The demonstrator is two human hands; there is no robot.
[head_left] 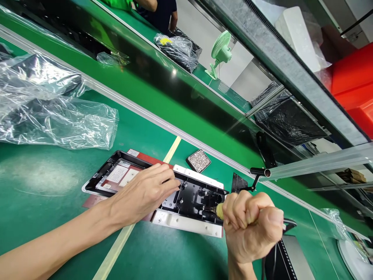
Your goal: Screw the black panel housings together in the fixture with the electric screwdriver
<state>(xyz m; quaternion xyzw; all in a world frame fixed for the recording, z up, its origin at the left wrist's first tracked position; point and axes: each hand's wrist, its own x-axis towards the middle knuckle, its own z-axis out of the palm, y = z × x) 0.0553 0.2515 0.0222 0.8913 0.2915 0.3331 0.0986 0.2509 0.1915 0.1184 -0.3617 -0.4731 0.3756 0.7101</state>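
Observation:
A black plastic housing (189, 194) with metal plates and screw posts lies slantwise on a brown board fixture with white side blocks (188, 223). My left hand (148, 186) rests across its middle, fingers stretched out and pressing down. My right hand (252, 221) is a fist around a powered screwdriver (219, 211) with a yellowish nose. Its tip points into the right end of the housing; whether it touches a screw I cannot tell. Most of the tool is hidden by the fist. A small black tray of screws (199, 161) sits just behind the fixture.
Plastic-wrapped parts (58, 105) lie at the left. A metal rail (131, 111) runs behind the workplace, with a green conveyor beyond. A black bracket (259, 173) stands at right. Across the line are a green fan (220, 50) and a person (159, 13).

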